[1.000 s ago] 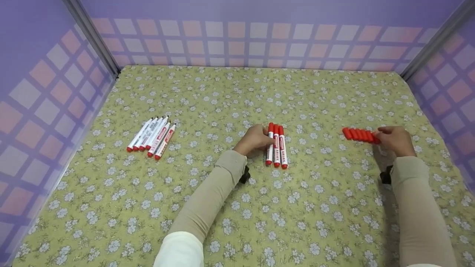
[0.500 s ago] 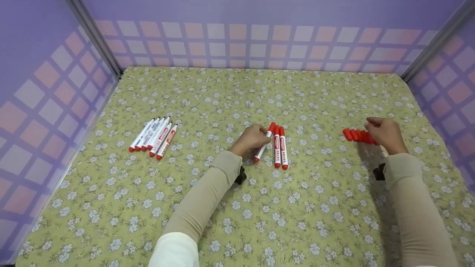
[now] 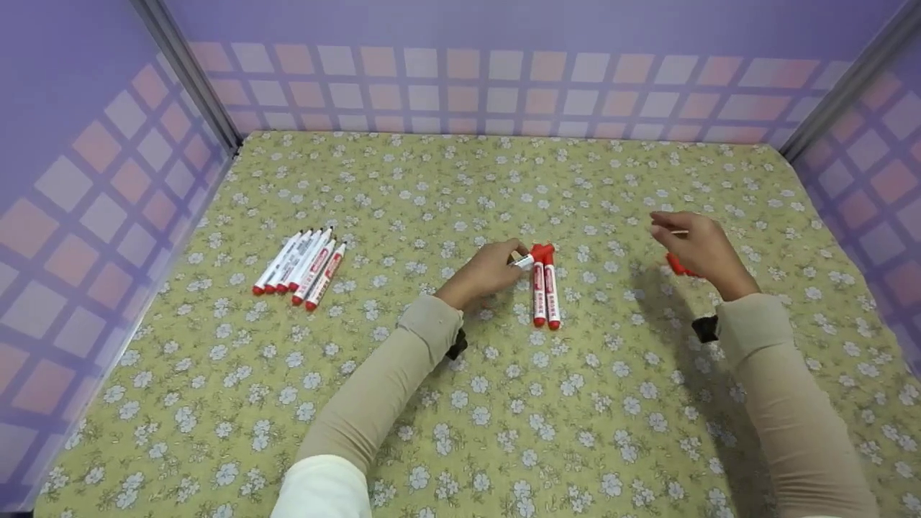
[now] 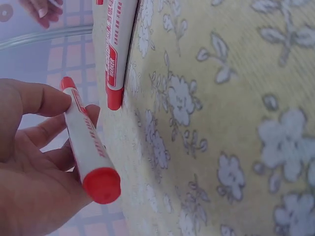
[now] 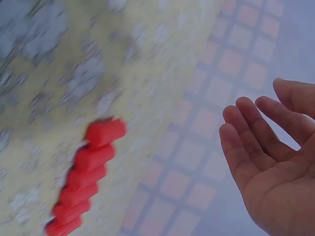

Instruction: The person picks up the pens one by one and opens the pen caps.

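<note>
Your left hand [image 3: 483,272] grips one capped marker [image 4: 88,147] just above the desk [image 3: 460,403], beside two lying markers [image 3: 545,288]. Keep that pinch firm (its cap [image 3: 536,254] faces right). Your right hand [image 3: 696,248], fingers relaxed and empty, hovers over the loose caps [image 5: 81,172].

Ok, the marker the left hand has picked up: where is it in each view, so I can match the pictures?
Head: the held marker sits near centre, at the left hand's fingertips, beside the two capped markers lying on the cloth.
Left wrist: lower left, gripped with its red end toward the camera.
Right wrist: not in it; only the row of red caps and the open right hand.
Shared landmark: the floral tablecloth, in all three.
</note>
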Available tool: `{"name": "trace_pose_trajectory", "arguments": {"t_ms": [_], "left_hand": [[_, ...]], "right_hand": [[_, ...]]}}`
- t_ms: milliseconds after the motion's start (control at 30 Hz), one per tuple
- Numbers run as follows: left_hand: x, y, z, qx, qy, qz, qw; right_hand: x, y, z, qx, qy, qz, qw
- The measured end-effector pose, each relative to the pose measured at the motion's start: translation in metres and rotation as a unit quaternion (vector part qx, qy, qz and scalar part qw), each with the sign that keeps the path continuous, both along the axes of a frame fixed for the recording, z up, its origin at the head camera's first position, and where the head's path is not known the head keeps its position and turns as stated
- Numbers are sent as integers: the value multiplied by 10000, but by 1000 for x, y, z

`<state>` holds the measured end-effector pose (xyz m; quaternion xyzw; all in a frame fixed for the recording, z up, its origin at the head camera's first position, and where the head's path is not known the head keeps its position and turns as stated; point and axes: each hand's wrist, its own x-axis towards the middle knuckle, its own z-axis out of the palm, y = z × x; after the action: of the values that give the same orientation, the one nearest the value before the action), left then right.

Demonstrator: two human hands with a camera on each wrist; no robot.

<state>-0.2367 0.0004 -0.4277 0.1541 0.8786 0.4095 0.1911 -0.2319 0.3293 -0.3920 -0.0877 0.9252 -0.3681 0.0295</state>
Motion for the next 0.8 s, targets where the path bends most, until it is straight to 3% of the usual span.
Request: {"name": "trace_pose_trajectory", "arguments": {"t_ms": [233,433,600,800], "left_hand": [[8,-10,6,-115,571,-518,9970],[13,-20,13,-524,1321,-978,9850],[18,-25,17,-918,2142,-1168,9654],[22,-29,21,-1210,3180,-1262,9318]], "right_hand": [[3,-44,11,133,355,818,9959],[11,-75,20,657,593,1512,9845],[20,-98,22,1184,959,1983,9682],[27,-121,22,1491,1613,2546,9418]]}}
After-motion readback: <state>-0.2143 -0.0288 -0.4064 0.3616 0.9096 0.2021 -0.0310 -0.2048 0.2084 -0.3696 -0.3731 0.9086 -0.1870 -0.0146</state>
